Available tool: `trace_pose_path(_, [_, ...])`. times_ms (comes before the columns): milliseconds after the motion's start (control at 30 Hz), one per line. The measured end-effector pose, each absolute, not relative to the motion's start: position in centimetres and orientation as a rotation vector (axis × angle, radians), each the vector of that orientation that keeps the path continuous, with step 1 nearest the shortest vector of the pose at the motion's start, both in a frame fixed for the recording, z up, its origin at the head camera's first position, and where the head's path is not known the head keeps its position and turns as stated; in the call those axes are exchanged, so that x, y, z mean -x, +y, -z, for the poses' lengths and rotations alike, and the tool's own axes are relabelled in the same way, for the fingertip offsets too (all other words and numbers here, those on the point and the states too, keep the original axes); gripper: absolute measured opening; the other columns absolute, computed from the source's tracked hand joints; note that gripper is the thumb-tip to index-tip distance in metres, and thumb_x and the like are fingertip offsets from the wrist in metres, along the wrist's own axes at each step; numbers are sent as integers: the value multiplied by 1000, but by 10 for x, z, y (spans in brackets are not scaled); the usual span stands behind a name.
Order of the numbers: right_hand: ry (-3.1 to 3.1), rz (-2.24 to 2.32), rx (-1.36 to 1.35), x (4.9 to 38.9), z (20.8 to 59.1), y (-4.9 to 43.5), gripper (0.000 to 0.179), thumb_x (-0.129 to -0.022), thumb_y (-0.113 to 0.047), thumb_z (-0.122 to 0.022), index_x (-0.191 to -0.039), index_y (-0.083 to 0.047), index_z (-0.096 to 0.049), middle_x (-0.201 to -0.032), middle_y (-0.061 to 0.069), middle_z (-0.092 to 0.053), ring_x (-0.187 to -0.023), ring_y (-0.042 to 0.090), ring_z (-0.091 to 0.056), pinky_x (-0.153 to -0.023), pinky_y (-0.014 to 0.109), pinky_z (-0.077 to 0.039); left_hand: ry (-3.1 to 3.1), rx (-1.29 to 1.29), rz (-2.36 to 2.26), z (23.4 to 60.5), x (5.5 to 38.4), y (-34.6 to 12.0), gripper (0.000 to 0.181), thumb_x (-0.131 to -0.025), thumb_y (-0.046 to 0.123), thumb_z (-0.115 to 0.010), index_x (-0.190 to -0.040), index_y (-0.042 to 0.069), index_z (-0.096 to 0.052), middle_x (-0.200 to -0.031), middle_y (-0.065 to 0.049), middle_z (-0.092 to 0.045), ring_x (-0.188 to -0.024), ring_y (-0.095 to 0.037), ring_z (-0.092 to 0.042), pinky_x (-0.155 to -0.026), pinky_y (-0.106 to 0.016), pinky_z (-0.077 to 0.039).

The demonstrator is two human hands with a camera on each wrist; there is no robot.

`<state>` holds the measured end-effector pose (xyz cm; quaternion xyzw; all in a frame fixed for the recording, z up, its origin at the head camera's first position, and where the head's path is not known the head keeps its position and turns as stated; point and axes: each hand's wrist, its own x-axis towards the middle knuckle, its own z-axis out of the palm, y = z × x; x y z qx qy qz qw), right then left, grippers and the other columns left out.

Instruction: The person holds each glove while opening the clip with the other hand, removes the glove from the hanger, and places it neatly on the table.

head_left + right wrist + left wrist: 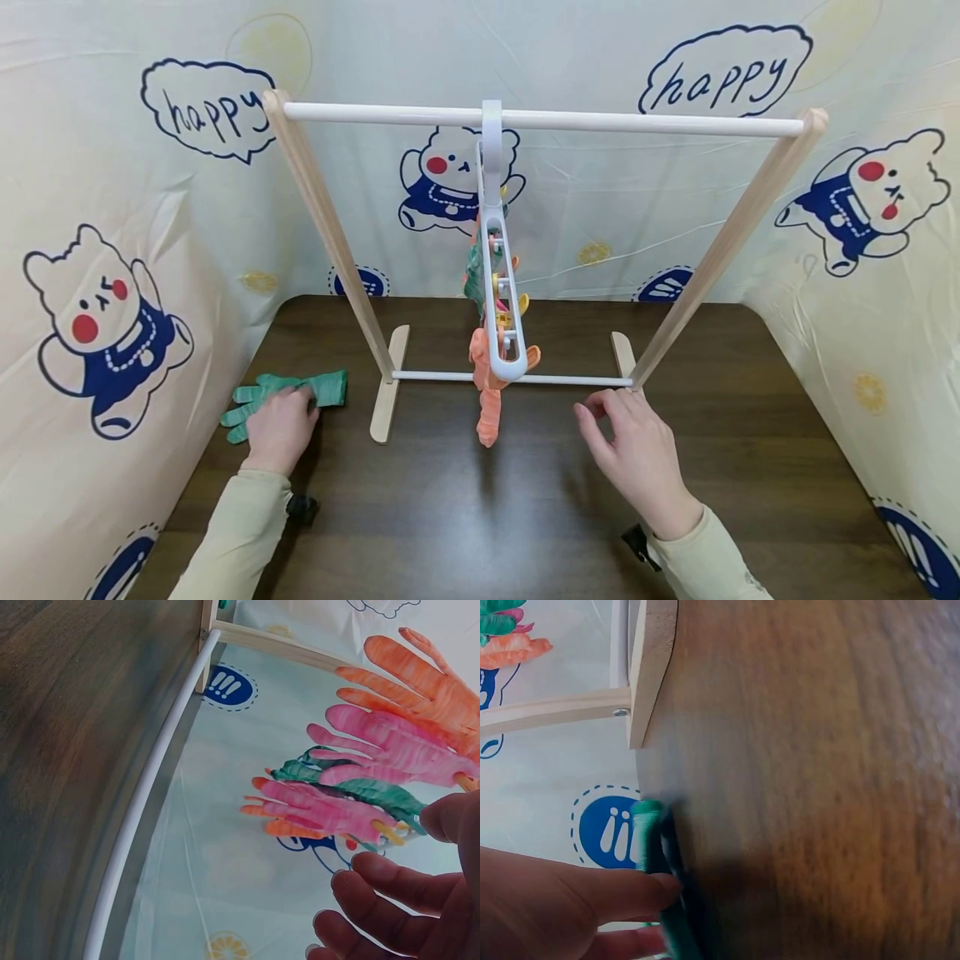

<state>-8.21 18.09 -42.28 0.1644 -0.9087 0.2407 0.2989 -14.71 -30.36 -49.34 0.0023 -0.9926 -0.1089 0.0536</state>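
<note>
On the left of the table lies a green glove (327, 389), its fingers pointing left. My left hand (281, 429) is over it; in the left wrist view the fingers pinch the glove's raised edge. My right hand (637, 442) holds nothing, with fingers loosely bent and thumb apart, near the right foot of a wooden rack. From the rack's top rod hangs a white clip hanger (510, 364), seen end-on. Several gloves hang from its clips: an orange glove (489, 408) at the near end, a pink glove (375, 742) and a green one (382, 796) behind.
The rack has a white top rod (637, 124), a thin lower bar (435, 377) and slanted wooden posts (723, 242). Its flat left foot (384, 417) stands between the green glove and the hanger. Printed cloth (570, 192) encloses the brown table (450, 517) at the back and sides.
</note>
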Motion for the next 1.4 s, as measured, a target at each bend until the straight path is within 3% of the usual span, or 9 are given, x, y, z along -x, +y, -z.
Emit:
trace_pose_path(300, [-2433,-634,-425,81,423,183,13,-94,-25,-73,-89,-14,-68,-82,1,-68,-74,15,-57,-59,40,-50,-3045,-14,338,492,146,-302,25,-92,18,-79,-105,-1,-70,-91,-23,-66,-71,-43,-62,-47,-55,-45])
trace_pose_path(700, [-2420,-626,-440,80,423,183,13,-93,-24,-73,-88,-13,-68,-82,1,-67,-72,15,-56,-59,39,-50,-3011,-54,353,477,139,-288,19,-94,20,-74,-97,1,-70,-82,-20,-65,-64,-42,-61,-45,-53,-43])
trace_pose_path(900, [-2412,-626,-444,80,422,182,12,-93,-23,-73,-89,-13,-68,-82,0,-67,-74,16,-58,-60,39,-51,-2873,-125,424,463,133,-272,29,-100,31,-63,-89,5,-70,-64,-11,-60,-49,-31,-52,-37,-43,-33])
trace_pose_path(1067, [-2394,-619,-454,81,420,181,11,-93,-23,-72,-90,-13,-68,-82,-1,-67,-75,17,-58,-60,40,-50,-2693,-28,434,449,129,-253,27,-98,27,-68,-80,7,-70,-58,-5,-57,-44,-23,-47,-36,-37,-29])
trace_pose_path(1167, [-2384,-621,-461,82,417,180,10,-94,-22,-72,-91,-13,-68,-83,-1,-67,-75,17,-59,-60,40,-51,-2586,67,434,441,126,-241,25,-95,23,-71,-78,6,-69,-60,-6,-59,-44,-21,-48,-36,-33,-28])
trace_pose_path(1400, [-2358,-634,-475,84,407,176,8,-94,-21,-72,-96,-14,-70,-84,-2,-68,-76,15,-62,-63,40,-54,-2446,215,515,423,119,-215,18,-94,19,-71,-92,2,-74,-74,-13,-68,-53,-24,-56,-41,-32,-36])
